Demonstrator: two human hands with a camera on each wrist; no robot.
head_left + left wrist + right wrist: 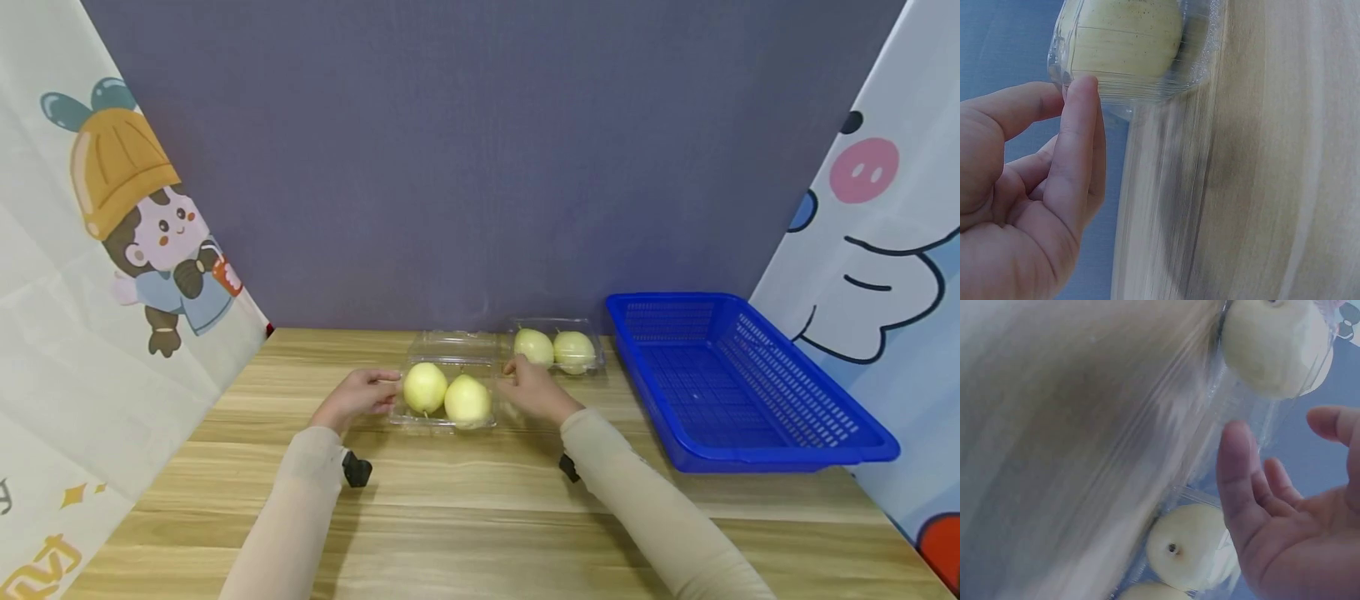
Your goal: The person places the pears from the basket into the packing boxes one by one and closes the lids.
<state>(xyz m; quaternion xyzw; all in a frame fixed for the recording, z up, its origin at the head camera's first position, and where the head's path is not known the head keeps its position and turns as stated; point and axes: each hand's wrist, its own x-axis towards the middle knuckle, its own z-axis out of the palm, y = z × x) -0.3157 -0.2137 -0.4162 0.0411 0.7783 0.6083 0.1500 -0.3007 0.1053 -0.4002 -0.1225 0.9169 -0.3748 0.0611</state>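
In the head view, a clear plastic clamshell box [442,422] sits mid-table with its lid [454,342] raised at the back. Inside it lie two pale yellow-green pears [424,389]. My left hand [361,394] pinches the box's left rim between thumb and fingers; the left wrist view shows these fingertips [1080,94] at the plastic. At the right side is my right hand [537,390], thumb and fingers spread apart and holding nothing in the right wrist view. Behind that hand stands a second clear box [592,364] with two more pears [574,352].
A blue perforated plastic basket [675,429] stands at the right of the wooden table [450,533]. A grey-purple panel [480,167] rises behind the table's back edge. Cartoon-printed sheets [45,250] hang on both sides.
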